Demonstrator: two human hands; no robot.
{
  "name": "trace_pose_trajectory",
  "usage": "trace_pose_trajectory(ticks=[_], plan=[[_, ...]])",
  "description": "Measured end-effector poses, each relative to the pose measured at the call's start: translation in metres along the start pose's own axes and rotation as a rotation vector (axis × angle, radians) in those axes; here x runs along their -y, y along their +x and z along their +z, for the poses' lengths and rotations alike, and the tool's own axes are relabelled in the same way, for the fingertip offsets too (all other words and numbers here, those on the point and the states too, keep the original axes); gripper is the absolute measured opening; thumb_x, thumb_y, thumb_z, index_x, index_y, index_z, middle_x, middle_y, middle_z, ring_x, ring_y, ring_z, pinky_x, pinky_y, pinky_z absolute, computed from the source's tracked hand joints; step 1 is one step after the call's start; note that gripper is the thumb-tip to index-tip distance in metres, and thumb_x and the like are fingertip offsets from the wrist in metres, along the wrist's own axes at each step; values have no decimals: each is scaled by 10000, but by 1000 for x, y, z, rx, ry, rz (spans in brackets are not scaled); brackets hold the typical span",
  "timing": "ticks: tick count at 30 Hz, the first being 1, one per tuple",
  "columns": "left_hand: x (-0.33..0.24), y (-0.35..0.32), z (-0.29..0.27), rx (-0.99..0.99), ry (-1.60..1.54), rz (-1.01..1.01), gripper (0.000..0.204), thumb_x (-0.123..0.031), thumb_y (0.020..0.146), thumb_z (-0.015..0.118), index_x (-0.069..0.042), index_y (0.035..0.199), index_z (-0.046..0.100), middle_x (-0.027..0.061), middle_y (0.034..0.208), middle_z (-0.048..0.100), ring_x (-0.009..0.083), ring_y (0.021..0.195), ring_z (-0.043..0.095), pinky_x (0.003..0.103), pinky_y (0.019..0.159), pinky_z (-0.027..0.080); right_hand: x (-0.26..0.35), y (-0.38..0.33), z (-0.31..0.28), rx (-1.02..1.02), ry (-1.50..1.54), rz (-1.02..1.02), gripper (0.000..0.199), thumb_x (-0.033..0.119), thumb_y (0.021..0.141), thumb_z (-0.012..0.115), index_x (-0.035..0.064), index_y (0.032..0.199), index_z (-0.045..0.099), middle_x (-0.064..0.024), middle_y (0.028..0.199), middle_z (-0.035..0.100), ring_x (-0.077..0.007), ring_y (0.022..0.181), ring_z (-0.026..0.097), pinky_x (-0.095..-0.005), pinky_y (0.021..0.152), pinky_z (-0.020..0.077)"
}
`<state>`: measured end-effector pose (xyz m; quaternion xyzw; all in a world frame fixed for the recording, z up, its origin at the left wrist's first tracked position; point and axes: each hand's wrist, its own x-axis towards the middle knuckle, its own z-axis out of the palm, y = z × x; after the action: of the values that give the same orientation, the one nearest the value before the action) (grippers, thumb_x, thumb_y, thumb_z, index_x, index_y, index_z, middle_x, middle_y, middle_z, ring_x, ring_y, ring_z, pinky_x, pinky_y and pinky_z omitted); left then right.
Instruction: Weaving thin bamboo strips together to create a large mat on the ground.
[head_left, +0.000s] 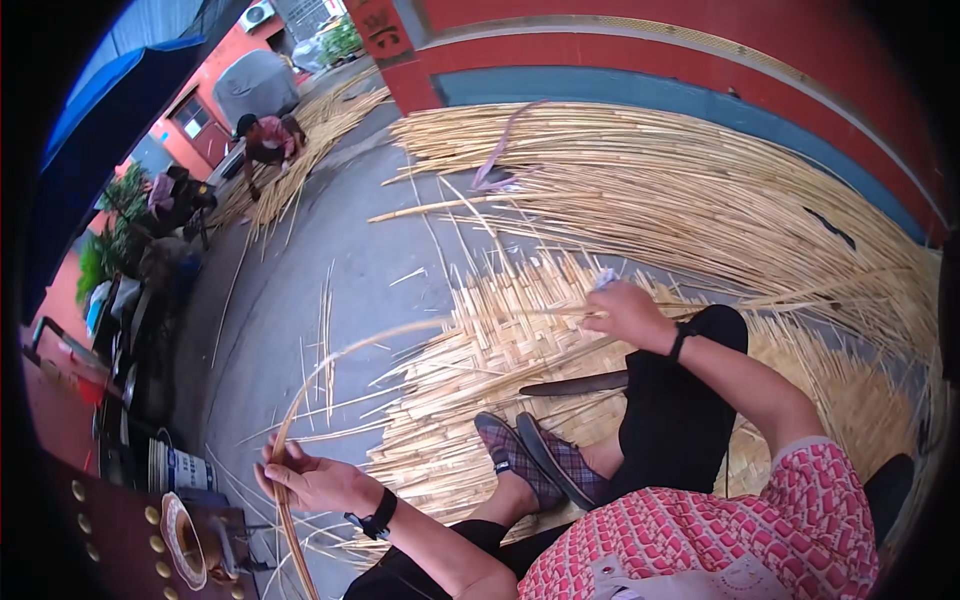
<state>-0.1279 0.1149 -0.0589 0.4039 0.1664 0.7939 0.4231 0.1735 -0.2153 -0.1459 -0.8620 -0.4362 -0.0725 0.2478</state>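
Observation:
A long, pale reed strip [345,352] arches between my hands. My left hand [312,482] is closed on it at the lower left, and the strip's tail runs down past the wrist. On the right, my right hand [628,318] pinches the strip's other stretch, fingers curled. A small whitish scrap [607,277] shows at those fingertips; what it is I cannot make out. Beneath lies a partly woven reed mat [430,420] with ragged ends. My plaid shoes rest on it, and a dark, flat, blade-like tool [572,385] lies just beyond them.
A broad heap of long reeds [640,190] lies along the red and blue wall. Another person [268,140] crouches at the far left over more reeds. Loose strips [327,340] are scattered on grey pavement. A bucket [187,468] and a studded brown door [120,530] stand at the lower left.

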Motion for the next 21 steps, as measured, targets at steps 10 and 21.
trace_pose_trajectory(ticks=[10, 21], plan=[[17, 5, -27, -257, -31, -239, 218, -211, 1021, 528, -70, 1188, 531, 82, 1109, 678, 133, 845, 623, 226, 675, 492, -6, 50, -141, 468, 761, 530, 432, 358, 1002, 516, -11, 1211, 597, -207, 1009, 687, -264, 925, 710, -344, 752, 599], [104, -52, -24, 24, 42, -686, 296, -179, 1014, 536, -64, 1284, 497, 92, 996, 683, 104, 800, 626, 198, 509, 401, -88, 62, -298, -560, -874, -250, 457, 17, 966, 415, 107, 1408, 489, -162, 1368, 532, -328, 1178, 580, -398, 966, 482]])
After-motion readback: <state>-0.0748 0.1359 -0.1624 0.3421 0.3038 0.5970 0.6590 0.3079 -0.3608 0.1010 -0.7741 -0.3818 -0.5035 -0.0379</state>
